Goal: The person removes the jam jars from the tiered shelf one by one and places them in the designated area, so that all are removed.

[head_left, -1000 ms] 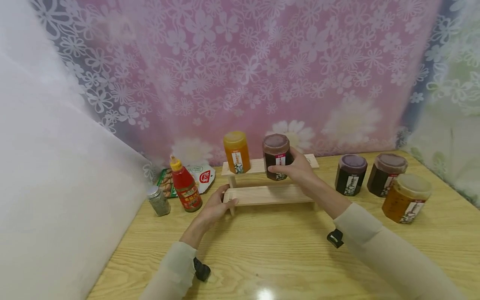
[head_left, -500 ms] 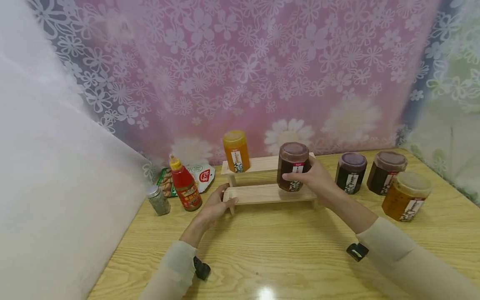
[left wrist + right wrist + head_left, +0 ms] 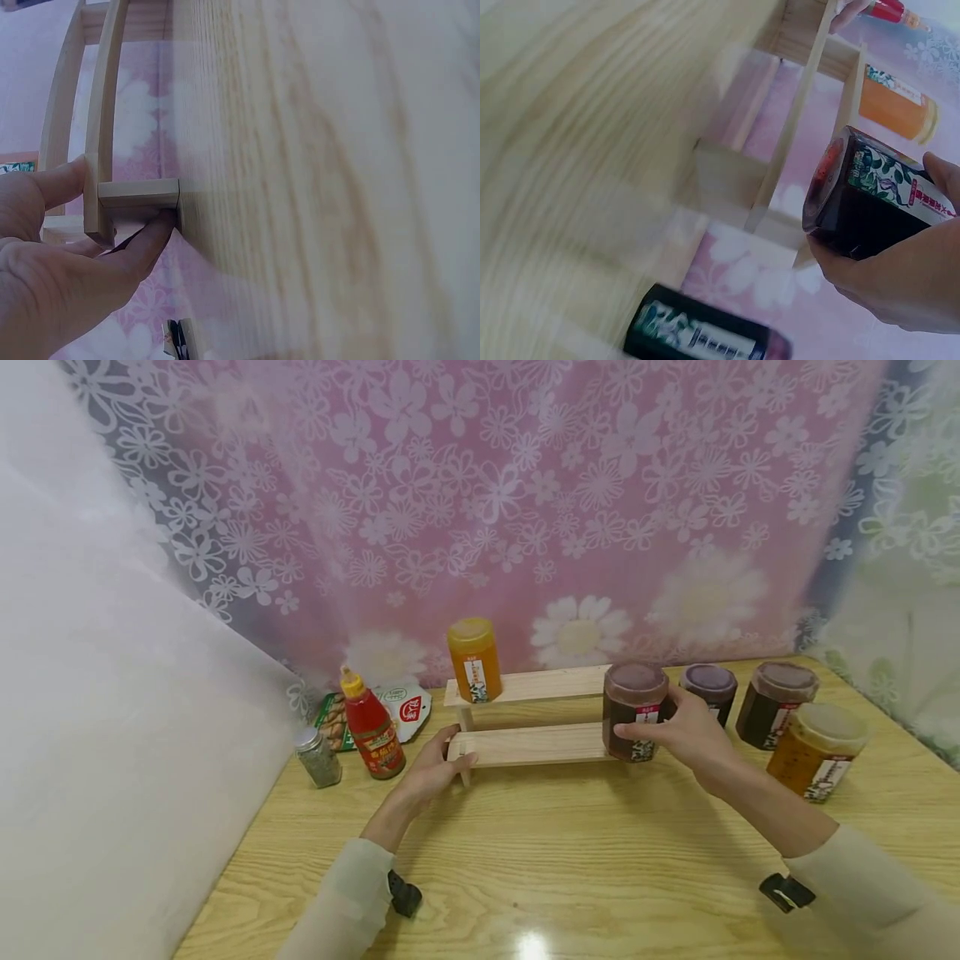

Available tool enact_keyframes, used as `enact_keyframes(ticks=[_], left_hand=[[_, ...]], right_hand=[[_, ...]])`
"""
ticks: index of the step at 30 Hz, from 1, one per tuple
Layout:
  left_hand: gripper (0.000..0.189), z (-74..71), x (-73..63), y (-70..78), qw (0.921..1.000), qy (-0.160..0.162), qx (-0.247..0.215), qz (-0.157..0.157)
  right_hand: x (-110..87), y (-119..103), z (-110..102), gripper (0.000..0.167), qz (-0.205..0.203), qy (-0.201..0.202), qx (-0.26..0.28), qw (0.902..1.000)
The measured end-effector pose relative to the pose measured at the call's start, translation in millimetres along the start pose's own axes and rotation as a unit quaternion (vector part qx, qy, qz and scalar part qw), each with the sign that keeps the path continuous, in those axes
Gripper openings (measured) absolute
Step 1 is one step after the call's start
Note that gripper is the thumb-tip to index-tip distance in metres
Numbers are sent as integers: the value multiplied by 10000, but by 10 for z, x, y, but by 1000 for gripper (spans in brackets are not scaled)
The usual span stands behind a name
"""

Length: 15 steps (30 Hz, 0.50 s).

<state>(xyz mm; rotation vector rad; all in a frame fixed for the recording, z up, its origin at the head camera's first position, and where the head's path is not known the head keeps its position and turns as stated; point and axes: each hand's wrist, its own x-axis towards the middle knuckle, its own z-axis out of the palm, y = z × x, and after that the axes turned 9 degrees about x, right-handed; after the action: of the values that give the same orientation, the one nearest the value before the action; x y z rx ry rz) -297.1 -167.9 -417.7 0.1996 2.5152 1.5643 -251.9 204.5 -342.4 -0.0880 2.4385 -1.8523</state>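
My right hand (image 3: 693,731) grips a dark jam jar (image 3: 622,710) with a pale lid, thumb in front and fingers behind. The jar is held upright at the right end of the two-tier wooden rack (image 3: 536,745); in the right wrist view its base (image 3: 829,180) is off the shelf. With the thumb above and fingers below, my left hand (image 3: 431,768) holds the left end of the rack's lower board (image 3: 97,165). An orange jar (image 3: 474,664) stands at the left of the upper shelf.
Right of the rack stand a purple-lidded dark jar (image 3: 708,681), another dark jar (image 3: 772,706) and an amber jar (image 3: 813,752). To the left are a red sauce bottle (image 3: 375,735), a small shaker (image 3: 318,760) and a food pouch (image 3: 408,710). Flowered cloth (image 3: 495,510) hangs behind.
The dark jam jar in my right hand has moved right and lower, from over the upper shelf to the rack's right end. My left hand has stayed on the rack.
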Motion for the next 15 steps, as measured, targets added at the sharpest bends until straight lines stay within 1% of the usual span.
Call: enact_keyframes(ticks=[6, 12, 15], left_hand=[[70, 9, 13, -21, 10000, -12, 25, 39], [71, 12, 12, -18, 10000, -9, 61, 6], [72, 11, 8, -1, 10000, 8, 17, -53]], right_hand=[[-87, 121, -201, 118, 128, 57, -214, 9997], [-168, 228, -377, 121, 260, 62, -116, 9996], [-193, 264, -452, 116, 190, 100, -57, 9998]])
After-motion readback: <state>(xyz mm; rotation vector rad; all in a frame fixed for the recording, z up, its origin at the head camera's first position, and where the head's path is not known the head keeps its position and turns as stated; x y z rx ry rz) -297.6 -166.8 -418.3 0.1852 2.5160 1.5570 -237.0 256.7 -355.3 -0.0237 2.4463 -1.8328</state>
